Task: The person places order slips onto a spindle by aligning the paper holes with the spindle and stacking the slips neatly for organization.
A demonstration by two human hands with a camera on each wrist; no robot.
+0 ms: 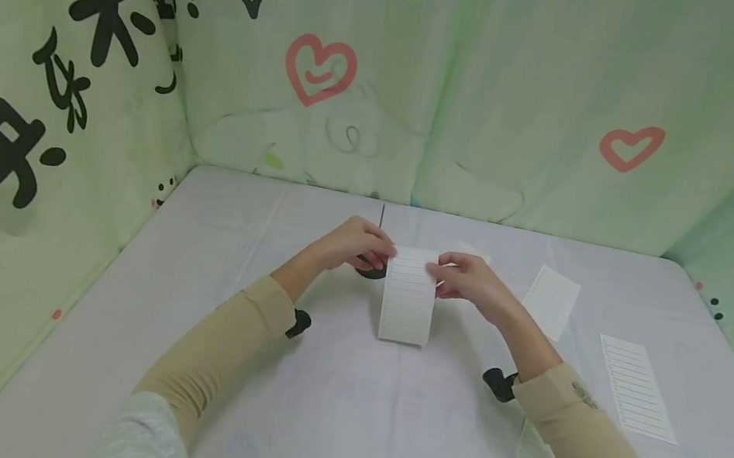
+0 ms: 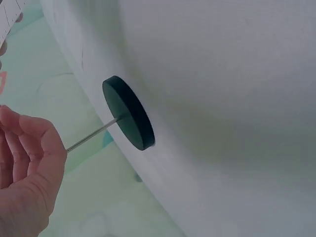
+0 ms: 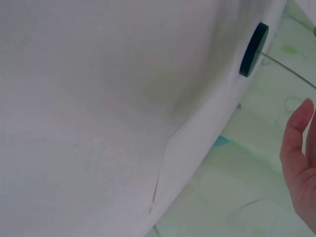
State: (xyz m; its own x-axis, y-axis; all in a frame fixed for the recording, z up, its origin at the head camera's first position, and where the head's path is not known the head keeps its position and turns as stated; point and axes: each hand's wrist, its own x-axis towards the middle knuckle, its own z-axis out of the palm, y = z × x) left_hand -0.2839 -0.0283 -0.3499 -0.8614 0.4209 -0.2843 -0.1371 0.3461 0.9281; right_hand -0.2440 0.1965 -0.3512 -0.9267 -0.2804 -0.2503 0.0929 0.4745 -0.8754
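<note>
A white lined paper strip (image 1: pixel 408 301) hangs between both hands, held off the table. At its upper left edge, my left hand (image 1: pixel 359 244) pinches it. The thumb and fingers of my right hand (image 1: pixel 466 278) pinch its upper right edge. Just behind the strip stands a thin metal rod (image 1: pixel 382 215) on a round black base (image 1: pixel 371 271), partly covered by the left hand and the paper. In the left wrist view the left hand (image 2: pixel 29 168) has curved fingers near the rod (image 2: pixel 91 134); the right wrist view shows part of the right hand (image 3: pixel 301 163), its fingertips out of frame.
To the right lie a blank-looking white sheet (image 1: pixel 552 302) and a lined sheet (image 1: pixel 639 388). Another pale sheet (image 1: pixel 474 250) shows behind the right hand, and a faint one (image 1: pixel 536 448) lies partly under the right forearm. A printed green curtain (image 1: pixel 528 87) surrounds the white table (image 1: pixel 339 428).
</note>
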